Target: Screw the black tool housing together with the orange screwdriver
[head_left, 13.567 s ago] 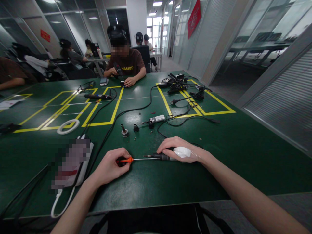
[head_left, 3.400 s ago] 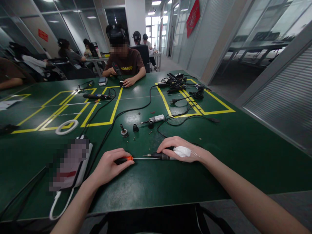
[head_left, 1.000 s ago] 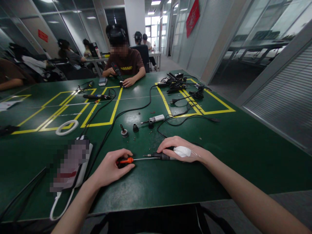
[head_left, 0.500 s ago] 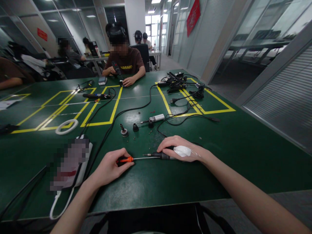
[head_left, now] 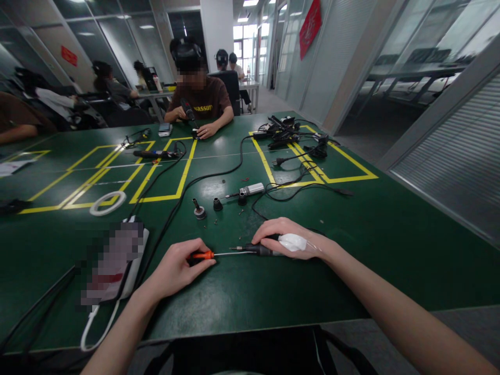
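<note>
Between the fingers and thumb of my left hand [head_left: 183,266] is the orange handle of a screwdriver [head_left: 203,255]. Its thin steel shaft points right and meets the side of a black cylindrical tool handle [head_left: 258,249], where the far end of the shaft is hard to make out. My right hand [head_left: 287,237], with a white pad taped on it, is closed over that handle from above. A slim metal tip sticks out of the handle toward the left. Beyond the hands stand a round metal-based nozzle [head_left: 199,211] and two small black collars [head_left: 217,204].
A silver metal barrel [head_left: 253,189] lies behind the collars, with tiny screws [head_left: 241,212] nearby. At left are a phone [head_left: 113,265] with a white cable and a tape roll [head_left: 108,203]. Black cables [head_left: 281,130] pile at the back right. A co-worker [head_left: 199,99] sits opposite, holding a tool.
</note>
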The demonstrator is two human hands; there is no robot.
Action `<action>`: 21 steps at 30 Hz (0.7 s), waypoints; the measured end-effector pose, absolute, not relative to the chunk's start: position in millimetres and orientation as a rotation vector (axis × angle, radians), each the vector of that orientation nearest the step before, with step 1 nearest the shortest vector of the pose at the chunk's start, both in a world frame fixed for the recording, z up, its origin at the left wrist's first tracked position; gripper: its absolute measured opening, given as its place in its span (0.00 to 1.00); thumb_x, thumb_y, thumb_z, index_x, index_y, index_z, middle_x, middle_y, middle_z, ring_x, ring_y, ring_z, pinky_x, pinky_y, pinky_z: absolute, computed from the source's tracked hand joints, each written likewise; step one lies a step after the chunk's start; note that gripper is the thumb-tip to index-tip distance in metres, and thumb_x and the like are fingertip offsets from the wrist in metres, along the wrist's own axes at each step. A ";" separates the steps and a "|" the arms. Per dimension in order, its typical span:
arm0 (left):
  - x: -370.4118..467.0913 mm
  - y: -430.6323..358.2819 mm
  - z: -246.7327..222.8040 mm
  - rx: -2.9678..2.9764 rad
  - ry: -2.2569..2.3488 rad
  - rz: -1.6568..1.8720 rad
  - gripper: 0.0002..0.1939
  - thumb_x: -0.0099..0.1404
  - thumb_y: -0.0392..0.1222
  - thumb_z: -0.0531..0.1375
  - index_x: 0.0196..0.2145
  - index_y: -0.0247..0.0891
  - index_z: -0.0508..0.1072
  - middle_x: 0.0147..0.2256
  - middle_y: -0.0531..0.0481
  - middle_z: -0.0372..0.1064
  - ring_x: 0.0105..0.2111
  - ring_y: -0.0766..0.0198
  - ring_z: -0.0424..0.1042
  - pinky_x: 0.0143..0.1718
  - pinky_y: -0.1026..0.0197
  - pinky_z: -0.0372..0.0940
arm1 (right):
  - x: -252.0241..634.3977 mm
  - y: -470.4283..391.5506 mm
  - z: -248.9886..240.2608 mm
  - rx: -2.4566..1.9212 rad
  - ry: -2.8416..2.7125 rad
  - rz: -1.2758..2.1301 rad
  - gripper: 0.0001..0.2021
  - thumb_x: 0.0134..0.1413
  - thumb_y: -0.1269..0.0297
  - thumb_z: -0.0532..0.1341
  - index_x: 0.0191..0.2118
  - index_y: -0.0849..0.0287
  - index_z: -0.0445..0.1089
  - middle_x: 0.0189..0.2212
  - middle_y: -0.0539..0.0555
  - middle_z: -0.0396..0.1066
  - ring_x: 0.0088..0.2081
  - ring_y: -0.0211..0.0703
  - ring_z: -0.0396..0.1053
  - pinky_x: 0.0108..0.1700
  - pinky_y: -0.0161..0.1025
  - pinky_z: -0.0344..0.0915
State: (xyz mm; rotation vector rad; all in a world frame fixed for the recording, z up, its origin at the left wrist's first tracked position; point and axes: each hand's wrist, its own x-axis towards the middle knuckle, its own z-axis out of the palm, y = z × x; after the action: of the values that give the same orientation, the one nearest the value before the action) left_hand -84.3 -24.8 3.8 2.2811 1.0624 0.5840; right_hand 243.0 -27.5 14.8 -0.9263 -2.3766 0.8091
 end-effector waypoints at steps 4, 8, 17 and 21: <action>-84.4 -25.1 4.1 2.280 1.059 0.593 0.12 0.69 0.49 0.63 0.32 0.39 0.76 0.29 0.50 0.77 0.29 0.63 0.73 0.32 0.64 0.68 | 243.0 -27.7 15.0 -0.923 -2.369 0.810 0.13 0.68 0.66 0.58 0.44 0.59 0.81 0.43 0.58 0.83 0.44 0.45 0.80 0.51 0.40 0.71; -85.0 -24.9 3.3 2.274 1.048 0.588 0.12 0.69 0.49 0.63 0.32 0.39 0.76 0.30 0.50 0.77 0.29 0.63 0.74 0.33 0.64 0.68 | 243.4 -27.6 15.1 -0.920 -2.374 0.816 0.13 0.68 0.66 0.58 0.44 0.60 0.81 0.43 0.58 0.83 0.44 0.45 0.79 0.51 0.40 0.71; -84.4 -26.0 1.7 2.283 1.048 0.588 0.10 0.69 0.47 0.64 0.33 0.39 0.77 0.30 0.51 0.77 0.30 0.63 0.75 0.32 0.64 0.66 | 245.3 -26.9 12.4 -0.912 -2.390 0.808 0.14 0.70 0.63 0.56 0.45 0.61 0.80 0.44 0.59 0.82 0.45 0.47 0.80 0.50 0.41 0.71; -84.7 -25.9 2.1 2.287 1.046 0.597 0.10 0.69 0.46 0.64 0.33 0.39 0.77 0.31 0.50 0.78 0.31 0.63 0.76 0.33 0.64 0.67 | 245.1 -26.8 13.6 -0.912 -2.399 0.816 0.15 0.71 0.63 0.56 0.45 0.61 0.80 0.44 0.60 0.82 0.45 0.46 0.79 0.51 0.40 0.71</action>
State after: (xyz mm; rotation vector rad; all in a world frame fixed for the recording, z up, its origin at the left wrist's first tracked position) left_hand -84.7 -25.9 2.1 2.2870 1.0460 0.5965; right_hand 245.1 -26.8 13.6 -0.9116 -2.3991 0.8159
